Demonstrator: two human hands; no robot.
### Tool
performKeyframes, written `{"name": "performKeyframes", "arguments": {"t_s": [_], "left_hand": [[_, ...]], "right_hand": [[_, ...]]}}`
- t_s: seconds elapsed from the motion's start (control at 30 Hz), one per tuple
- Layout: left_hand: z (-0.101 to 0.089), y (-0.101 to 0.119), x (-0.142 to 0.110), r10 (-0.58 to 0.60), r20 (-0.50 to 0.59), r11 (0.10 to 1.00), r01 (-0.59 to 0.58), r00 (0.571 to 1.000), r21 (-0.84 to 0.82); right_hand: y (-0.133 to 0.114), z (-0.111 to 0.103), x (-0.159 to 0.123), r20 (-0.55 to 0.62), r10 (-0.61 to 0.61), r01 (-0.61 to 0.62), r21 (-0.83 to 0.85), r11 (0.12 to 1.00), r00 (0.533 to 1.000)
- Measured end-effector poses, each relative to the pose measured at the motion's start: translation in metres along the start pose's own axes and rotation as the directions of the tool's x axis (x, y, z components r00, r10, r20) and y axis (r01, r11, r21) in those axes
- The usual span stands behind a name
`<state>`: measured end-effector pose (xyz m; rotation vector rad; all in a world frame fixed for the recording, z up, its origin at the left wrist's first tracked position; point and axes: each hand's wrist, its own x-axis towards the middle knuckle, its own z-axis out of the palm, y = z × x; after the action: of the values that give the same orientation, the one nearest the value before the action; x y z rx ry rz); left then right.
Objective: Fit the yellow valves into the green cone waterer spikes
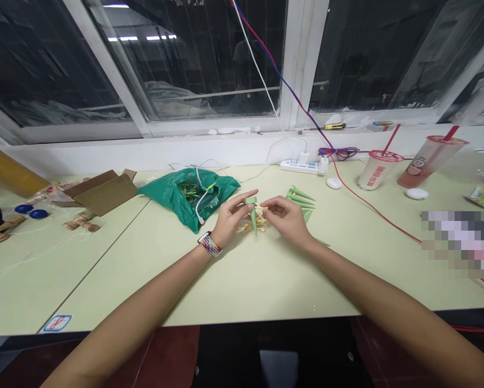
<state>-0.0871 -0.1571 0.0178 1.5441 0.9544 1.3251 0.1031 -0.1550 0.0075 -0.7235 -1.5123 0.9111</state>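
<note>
Pinching a slim green plastic spike (pixel 253 216) upright, point down, the left hand (pixel 231 214) lies nearest it, while the right hand (pixel 286 216) pinches a thin yellow strip (pixel 260 207) at its top, above the pale green counter (pixel 274 280), more green plastic spikes (pixel 301 197) just beyond it

Pale green table (pixel 242 280): green plastic bag (pixel 187 199), cardboard box (pixel 102 193), power strip (pixel 301 167), green cones (pixel 302 197), white cup (pixel 375 172).
</note>
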Motion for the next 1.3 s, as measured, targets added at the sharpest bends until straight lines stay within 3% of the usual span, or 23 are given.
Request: {"name": "performKeyframes", "arguments": {"t_s": [0.17,0.43,0.77,1.3], "left_hand": [[-0.004,0.000,0.005,0.051,0.036,0.997,-0.053,0.998,0.055],[-0.007,0.004,0.008,0.011,0.142,1.000,-0.015,0.990,0.026],[-0.009,-0.007,0.012,-0.070,0.066,0.990,0.078,0.995,-0.119],[-0.009,-0.002,0.009,-0.105,0.090,0.986,0.115,0.990,-0.124]], "right_hand": [[0.000,-0.001,0.001,0.007,-0.003,0.003,0.016,1.000,1.000],[-0.004,-0.007,0.002,-0.005,-0.081,0.080,-0.108,0.991,0.997],[0.004,-0.009,0.006,0.026,0.024,-0.023,-0.009,1.000,0.999],[-0.003,-0.012,0.007,0.083,-0.005,0.009,-0.041,0.999,0.996]]}}
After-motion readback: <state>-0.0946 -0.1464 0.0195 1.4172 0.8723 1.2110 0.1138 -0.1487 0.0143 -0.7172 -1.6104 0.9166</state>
